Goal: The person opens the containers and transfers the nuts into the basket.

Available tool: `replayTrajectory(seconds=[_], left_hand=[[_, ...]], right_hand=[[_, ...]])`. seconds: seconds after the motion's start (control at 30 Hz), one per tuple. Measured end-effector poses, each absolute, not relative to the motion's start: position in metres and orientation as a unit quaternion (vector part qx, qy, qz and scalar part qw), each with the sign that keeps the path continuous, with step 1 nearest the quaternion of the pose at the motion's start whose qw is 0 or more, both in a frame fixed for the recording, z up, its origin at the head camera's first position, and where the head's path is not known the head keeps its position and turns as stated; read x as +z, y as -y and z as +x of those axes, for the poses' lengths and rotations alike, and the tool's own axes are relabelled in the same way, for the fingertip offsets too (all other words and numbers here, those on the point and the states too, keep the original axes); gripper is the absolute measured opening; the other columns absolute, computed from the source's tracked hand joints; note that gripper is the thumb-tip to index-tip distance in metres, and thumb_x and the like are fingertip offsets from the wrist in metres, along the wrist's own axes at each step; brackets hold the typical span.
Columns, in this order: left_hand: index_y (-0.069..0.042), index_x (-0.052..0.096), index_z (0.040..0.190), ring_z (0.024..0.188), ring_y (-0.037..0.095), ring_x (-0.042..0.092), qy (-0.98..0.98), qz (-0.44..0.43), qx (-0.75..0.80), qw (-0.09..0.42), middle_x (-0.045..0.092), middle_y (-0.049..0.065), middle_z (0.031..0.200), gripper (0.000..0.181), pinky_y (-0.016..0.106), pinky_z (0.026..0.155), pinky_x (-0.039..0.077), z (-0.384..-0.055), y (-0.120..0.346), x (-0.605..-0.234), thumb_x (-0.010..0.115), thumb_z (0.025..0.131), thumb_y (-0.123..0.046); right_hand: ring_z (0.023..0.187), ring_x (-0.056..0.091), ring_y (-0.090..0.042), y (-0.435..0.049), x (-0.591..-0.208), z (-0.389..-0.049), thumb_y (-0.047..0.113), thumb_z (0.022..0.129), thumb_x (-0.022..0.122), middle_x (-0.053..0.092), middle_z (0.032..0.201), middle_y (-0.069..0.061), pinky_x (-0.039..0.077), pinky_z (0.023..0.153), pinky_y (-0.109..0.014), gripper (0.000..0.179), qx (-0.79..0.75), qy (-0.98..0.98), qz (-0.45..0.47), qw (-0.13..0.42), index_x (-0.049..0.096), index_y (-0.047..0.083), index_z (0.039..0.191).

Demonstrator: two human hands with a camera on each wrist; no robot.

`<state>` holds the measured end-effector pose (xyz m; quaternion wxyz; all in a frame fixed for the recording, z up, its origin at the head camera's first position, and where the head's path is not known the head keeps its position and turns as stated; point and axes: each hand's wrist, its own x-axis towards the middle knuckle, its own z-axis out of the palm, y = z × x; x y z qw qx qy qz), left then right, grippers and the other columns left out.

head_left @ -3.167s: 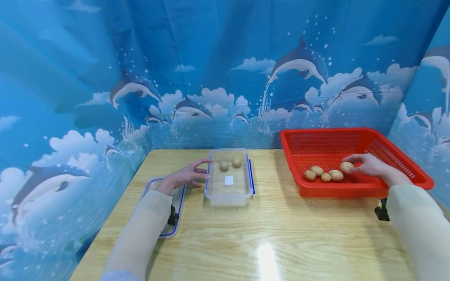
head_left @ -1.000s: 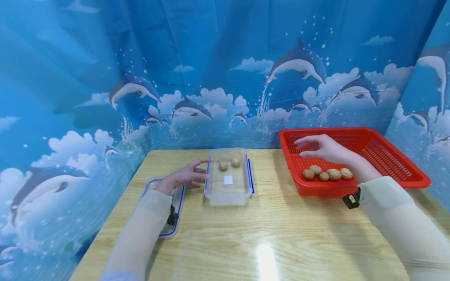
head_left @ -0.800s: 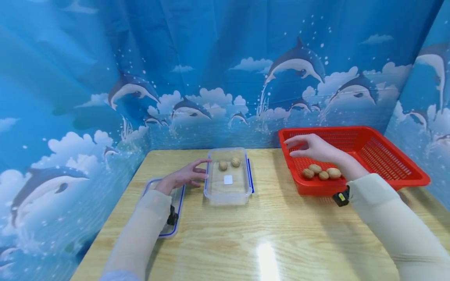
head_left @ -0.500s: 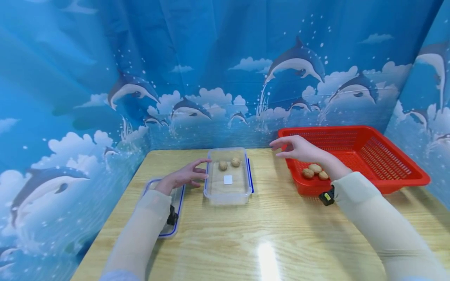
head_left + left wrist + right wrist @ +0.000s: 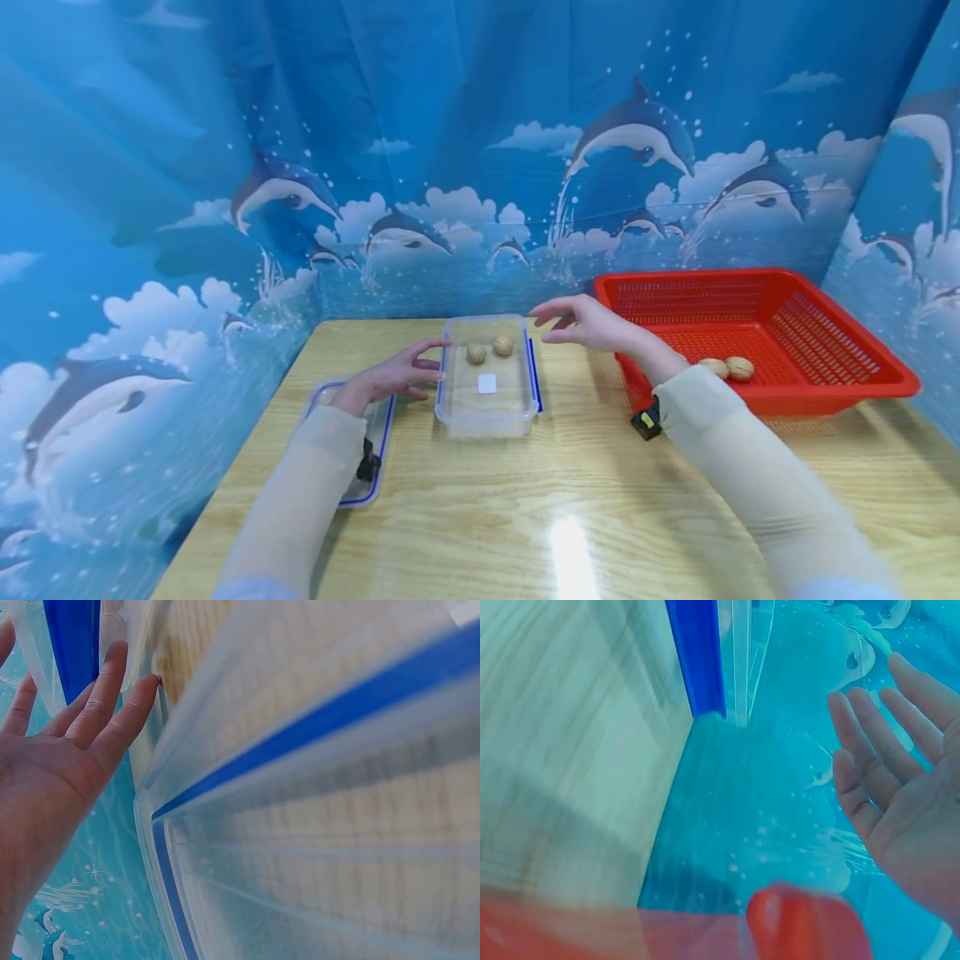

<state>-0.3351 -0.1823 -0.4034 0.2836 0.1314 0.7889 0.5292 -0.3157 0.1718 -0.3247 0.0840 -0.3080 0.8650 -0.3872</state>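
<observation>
My left hand (image 5: pixel 401 372) has its fingers extended at the left side of a clear plastic box (image 5: pixel 487 410), the fingertips at its rim. Two walnuts (image 5: pixel 503 346) lie inside the box, near a small white square. My right hand (image 5: pixel 587 323) hovers just right of the box's far corner, fingers loosely bent and holding nothing. In the right wrist view its palm (image 5: pixel 922 810) shows bare. Behind my right forearm stands a red basket (image 5: pixel 825 404). Walnuts (image 5: pixel 740 368) lie near its front wall, some hidden by the arm.
A clear, blue-edged lid-like piece (image 5: pixel 360 502) lies under my left forearm. A blue flap (image 5: pixel 536 379) hangs along the box's right side. The wooden table (image 5: pixel 480 517) ends at a blue dolphin-print curtain (image 5: pixel 480 167) at the back and left.
My right hand let go of a walnut in the red basket, rose, and travelled left out of the basket toward the clear box. My left hand stayed put.
</observation>
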Motion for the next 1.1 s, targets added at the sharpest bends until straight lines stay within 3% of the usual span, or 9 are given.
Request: replayTrajectory(seconds=[0.67,1.1], left_hand=[[-0.026,0.028,0.153,0.134,0.039,0.037,-0.787,0.12,0.534,0.284,0.03,0.023,0.152,0.062,0.05,0.092,0.049,-0.337,0.182,-0.406,0.056,0.099,-0.015],[-0.028,0.029,0.152,0.134,0.038,0.037,-0.79,0.116,0.531,0.285,0.032,0.021,0.152,0.062,0.052,0.094,0.048,-0.339,0.181,-0.406,0.057,0.099,-0.016]], right_hand=[[0.105,0.062,-0.031,-0.123,-0.353,-0.339,0.008,0.094,0.065,0.06,0.125,-0.019,0.051,0.09,-0.042,0.042,-0.416,-0.853,-0.301,0.094,0.055,0.001,0.134],[0.103,0.063,-0.029,-0.103,-0.369,-0.355,0.005,0.091,0.067,0.059,0.126,-0.021,0.053,0.087,-0.036,0.045,-0.424,-0.856,-0.277,0.106,0.055,0.0,0.134]])
